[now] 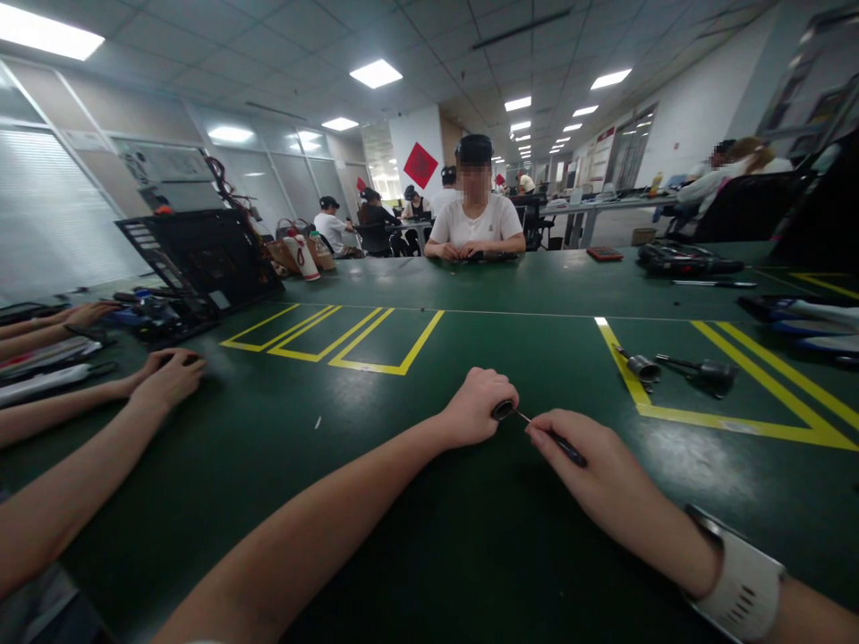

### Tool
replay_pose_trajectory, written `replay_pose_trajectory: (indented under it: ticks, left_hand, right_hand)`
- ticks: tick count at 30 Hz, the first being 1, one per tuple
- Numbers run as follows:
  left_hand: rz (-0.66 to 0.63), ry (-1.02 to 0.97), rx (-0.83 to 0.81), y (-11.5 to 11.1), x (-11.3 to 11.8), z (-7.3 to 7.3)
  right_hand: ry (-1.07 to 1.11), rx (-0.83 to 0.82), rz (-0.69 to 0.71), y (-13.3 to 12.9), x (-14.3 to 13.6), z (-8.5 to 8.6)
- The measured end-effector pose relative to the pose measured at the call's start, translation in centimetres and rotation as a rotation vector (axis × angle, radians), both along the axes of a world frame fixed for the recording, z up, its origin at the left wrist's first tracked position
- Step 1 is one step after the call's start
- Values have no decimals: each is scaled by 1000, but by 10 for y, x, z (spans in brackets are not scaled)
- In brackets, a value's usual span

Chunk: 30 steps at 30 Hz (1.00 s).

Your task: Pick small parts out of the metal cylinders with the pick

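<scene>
My left hand (478, 407) is closed round a small dark cylindrical part; its round, hollow-looking end (502, 410) points toward my right hand. In my right hand (582, 447) is a slim screwdriver (569, 449) with a dark handle, pinched between thumb and fingers. Its thin shaft reaches to the open end of the part; whether the tip touches inside I cannot tell. Both hands are just above the green table (376, 501). To the right, inside yellow tape lines, lie a metal cup-shaped part with a stem (642, 367) and a similar darker one (715, 374).
A co-worker's hands (167, 376) rest on the table at left, beside a large black panel-like device (201, 259). Across the table sits a person in a white shirt (476, 224). Blue-and-white handled tools (815, 326) and a black case-like object (684, 259) lie at right.
</scene>
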<state>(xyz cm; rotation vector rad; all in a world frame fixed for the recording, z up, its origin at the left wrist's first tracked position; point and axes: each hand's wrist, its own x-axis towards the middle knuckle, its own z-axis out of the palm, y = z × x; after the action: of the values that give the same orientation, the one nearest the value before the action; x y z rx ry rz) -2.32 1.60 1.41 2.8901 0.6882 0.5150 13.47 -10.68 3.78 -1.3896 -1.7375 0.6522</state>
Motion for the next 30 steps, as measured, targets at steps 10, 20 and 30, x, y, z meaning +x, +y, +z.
replay_pose_trajectory:
  ticks: [10,20,30]
  left_hand:
    - [-29,-75,-63,7,-1,-5]
    - [10,-80,-90,5,-2,-4]
    - [30,4,-33,0,0,1]
  right_hand:
    - [843,-443,12,15,15,-10]
    - [815,-385,-56,11,11,-8]
    - [820,-451,-3,11,12,-7]
